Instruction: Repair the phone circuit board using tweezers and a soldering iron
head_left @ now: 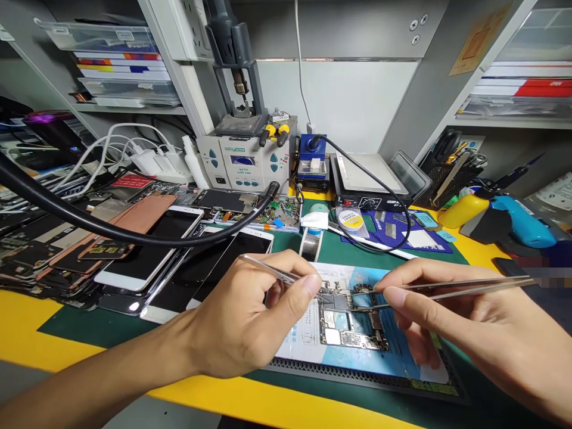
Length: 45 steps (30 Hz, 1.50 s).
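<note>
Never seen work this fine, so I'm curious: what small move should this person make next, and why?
Probably steady the circuit board with the left tweezers while the right tweezers work, since both tips reach the board and no clamp shows.

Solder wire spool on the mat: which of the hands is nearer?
Left. The left hand, holding tweezers, is below and left of the solder wire spool, not touching it. The right hand is farther off, below and right of it.
</note>
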Available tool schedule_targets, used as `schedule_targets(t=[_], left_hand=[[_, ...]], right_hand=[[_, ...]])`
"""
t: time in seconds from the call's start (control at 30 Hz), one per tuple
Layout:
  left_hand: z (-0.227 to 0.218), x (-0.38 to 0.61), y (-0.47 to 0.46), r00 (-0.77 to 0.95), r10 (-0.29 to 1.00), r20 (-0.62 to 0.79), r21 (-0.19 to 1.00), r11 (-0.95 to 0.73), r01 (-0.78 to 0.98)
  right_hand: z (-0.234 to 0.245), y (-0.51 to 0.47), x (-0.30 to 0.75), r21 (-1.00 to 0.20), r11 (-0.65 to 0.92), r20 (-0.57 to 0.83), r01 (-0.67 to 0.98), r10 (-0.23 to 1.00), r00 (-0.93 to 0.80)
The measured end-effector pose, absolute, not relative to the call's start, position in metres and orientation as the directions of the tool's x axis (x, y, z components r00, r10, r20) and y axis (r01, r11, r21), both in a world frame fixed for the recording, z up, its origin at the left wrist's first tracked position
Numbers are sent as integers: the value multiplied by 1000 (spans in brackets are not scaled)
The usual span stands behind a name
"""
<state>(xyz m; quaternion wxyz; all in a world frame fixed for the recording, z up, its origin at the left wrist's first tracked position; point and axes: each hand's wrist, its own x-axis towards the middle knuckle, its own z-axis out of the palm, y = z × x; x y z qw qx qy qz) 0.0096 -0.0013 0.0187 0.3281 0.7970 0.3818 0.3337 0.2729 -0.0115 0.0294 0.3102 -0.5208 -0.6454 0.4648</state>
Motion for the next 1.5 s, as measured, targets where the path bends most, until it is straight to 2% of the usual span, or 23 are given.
schedule_targets(t=[0.23, 0.6, 0.77, 1.23, 1.5], left_hand=[[19, 9, -2, 481, 828, 290, 775, -497, 389], [16, 9, 0, 489, 818, 304, 780, -508, 366], [15, 8, 2, 482, 827, 288, 780, -495, 384], [13, 6, -2, 503, 824, 263, 795, -480, 371], [13, 9, 0, 504, 804, 316, 768, -528, 362]], right_hand=[[28, -12, 276, -919, 13, -100, 395, 959, -264], [20, -1, 289, -924, -192, -302, 330, 895, -327], [20, -4, 289, -929, -179, -280, 323, 912, -299], [30, 0, 287, -926, -113, -250, 361, 899, -359], [13, -7, 289, -940, -122, -213, 318, 939, -271]])
